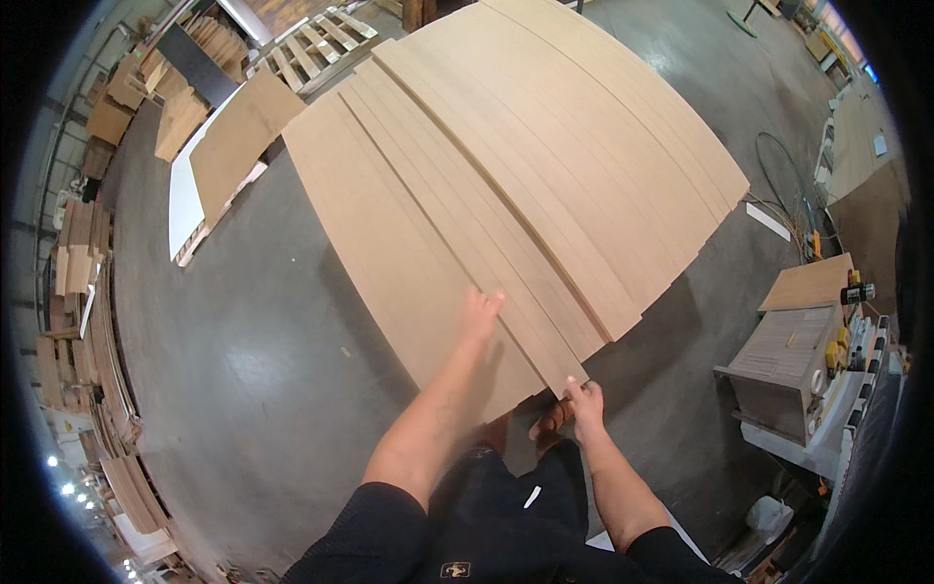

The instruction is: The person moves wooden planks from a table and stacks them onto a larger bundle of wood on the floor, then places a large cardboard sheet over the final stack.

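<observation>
Long light-brown wood boards lie side by side and partly overlapping in front of me, raised above the floor. My right hand (586, 404) grips the near end of a narrow wood board (520, 326), thumb on top and the other fingers mostly hidden. Further up that board's left edge is my left hand (479, 313), smeared by motion, over or touching the seam; how its fingers are set is unclear. To the left of the seam lies a wider board (360, 224). A thicker stack of boards (555, 146) rises on the right.
A cart-like grey box (778, 365) with tools beside it stands at the right. Sheets on a pallet (238, 146) and a slatted wooden pallet (311, 49) are at the far left. Board stacks (83, 253) line the left side. A hose (778, 161) lies on the grey floor.
</observation>
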{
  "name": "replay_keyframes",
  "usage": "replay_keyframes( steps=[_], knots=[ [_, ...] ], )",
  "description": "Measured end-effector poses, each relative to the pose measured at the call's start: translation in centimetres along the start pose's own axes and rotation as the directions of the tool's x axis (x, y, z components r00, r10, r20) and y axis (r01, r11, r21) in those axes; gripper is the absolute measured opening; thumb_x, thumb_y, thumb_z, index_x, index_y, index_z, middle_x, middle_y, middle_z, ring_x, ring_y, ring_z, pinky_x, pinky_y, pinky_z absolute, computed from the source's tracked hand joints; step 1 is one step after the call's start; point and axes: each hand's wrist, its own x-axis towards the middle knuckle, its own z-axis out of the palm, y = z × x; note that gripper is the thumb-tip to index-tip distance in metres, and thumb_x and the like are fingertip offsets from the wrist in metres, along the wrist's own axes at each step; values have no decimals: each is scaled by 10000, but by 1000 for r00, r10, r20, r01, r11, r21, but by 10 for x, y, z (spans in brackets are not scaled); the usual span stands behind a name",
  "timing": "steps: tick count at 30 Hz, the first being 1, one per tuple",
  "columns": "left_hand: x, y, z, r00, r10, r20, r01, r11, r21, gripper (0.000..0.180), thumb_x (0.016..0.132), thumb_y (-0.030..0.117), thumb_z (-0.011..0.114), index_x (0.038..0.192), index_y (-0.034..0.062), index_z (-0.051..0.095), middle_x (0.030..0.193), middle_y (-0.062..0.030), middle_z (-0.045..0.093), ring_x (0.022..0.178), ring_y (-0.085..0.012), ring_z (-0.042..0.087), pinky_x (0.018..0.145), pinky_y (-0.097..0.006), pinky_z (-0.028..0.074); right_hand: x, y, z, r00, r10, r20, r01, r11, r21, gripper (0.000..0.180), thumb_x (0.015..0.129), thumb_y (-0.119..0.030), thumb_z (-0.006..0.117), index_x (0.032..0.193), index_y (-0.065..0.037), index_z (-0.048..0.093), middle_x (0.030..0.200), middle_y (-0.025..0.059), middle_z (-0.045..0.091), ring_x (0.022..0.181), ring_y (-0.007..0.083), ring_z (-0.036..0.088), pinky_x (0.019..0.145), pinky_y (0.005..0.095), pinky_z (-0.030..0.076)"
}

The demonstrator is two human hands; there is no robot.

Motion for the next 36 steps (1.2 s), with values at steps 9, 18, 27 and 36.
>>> replay_keyframes(
  steps=[9, 18, 27, 36],
  knots=[
    [10, 11, -7, 998, -25, 59, 23, 999, 46, 861, 942, 313, 582, 1533, 48, 14, 1595, -192, 122, 1451, -297, 212, 1131, -413, 249, -14, -72, 41, 925, 305, 225, -371, 854, 366, 421, 877, -92, 672, 1238, -44, 460, 1206, 86, 549, 1082, 217, 550, 911, 355, 463],
    [25, 21, -17, 991, -75, 108, 84, 993, -84, 952, 888, 327, 670, 1526, 30, 29, 1581, -241, 98, 1468, -317, 150, 1166, -424, 198, -15, -78, 43, 927, 231, 296, -340, 851, 400, 396, 872, -118, 700, 1177, -21, 468, 1064, 63, 556, 942, 159, 561, 847, 355, 480],
    [20, -21, -37, 986, 46, 159, -73, 984, 164, 731, 901, 337, 646, 1444, 22, 270, 1398, -193, 346, 1282, -263, 335, 1027, -395, 320, 14, -105, -50, 925, -371, -83, 312, 866, -390, 733, 777, -251, 790, 1338, 40, 417, 1227, 169, 543, 1135, 238, 522, 977, 351, 418],
    [-97, -62, -50, 957, -264, 121, 272, 960, -58, 298, 987, 249, 514, 1239, 93, 543, 1077, -28, 613, 937, -126, 576, 801, -320, 486, 91, -195, -28, 828, -421, 370, 488, 219, -845, 862, 668, -349, 818, 1315, 51, 412, 1295, 251, 487, 1223, 389, 461, 1023, 456, 400]
  ],
)
